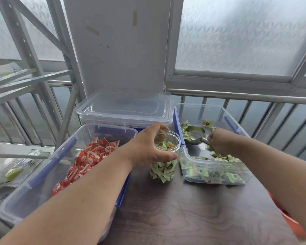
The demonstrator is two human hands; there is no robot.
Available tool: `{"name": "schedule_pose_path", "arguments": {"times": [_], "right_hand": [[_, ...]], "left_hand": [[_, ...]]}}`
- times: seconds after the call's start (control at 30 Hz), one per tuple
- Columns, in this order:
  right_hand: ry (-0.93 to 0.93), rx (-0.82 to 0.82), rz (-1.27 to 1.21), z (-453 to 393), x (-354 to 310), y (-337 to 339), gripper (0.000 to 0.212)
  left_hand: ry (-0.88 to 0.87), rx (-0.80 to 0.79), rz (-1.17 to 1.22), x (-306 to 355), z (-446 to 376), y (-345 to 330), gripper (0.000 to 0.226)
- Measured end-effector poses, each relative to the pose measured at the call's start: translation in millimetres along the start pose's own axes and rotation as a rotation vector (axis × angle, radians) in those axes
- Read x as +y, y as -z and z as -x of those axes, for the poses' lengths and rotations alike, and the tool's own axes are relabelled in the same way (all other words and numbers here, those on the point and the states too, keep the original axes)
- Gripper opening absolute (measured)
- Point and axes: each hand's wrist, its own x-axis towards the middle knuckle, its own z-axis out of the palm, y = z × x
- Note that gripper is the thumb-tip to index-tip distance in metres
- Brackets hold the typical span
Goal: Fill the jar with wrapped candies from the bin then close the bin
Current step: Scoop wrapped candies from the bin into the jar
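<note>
Between two open bins on the dark table: a clear jar, upright, mostly full of green-wrapped candies. Wrapped around its upper wall, the left hand, thumb on the near side, fingers over the far rim. Just right of the jar, the bin of green candies, lid off. Inside it, the right hand, closed on the handle of a metal scoop. To the left, a bin of red candies.
</note>
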Motion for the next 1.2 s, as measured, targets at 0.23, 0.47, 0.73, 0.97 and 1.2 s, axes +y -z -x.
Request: {"name": "schedule_pose_path", "arguments": {"times": [0.23, 0.47, 0.73, 0.97, 1.2], "right_hand": [[-0.227, -0.166, -0.519, -1.2, 13.2, -5.0, 0.031], [-0.293, 0.005, -0.668, 19.9, 22.6, 26.7, 0.024], [-0.08, 0.1, -0.54, 77.3, 21.3, 62.0, 0.035], [0.22, 0.13, -0.168, 119.6, -13.7, 98.8, 0.044], [0.42, 0.341, 0.452, 153.7, -73.9, 126.2, 0.041]], "left_hand": [[-0.004, -0.015, -0.004, 0.7, -0.8, 0.5, 0.086], [-0.003, -0.008, 0.012, -2.5, -0.7, -0.6, 0.086], [0.0, -0.011, 0.01, -1.8, -0.4, -0.9, 0.091], [0.016, -0.011, 0.048, 1.6, 3.5, -0.2, 0.102], [-0.002, 0.02, -0.04, 4.0, 4.0, 1.4, 0.087]]}}
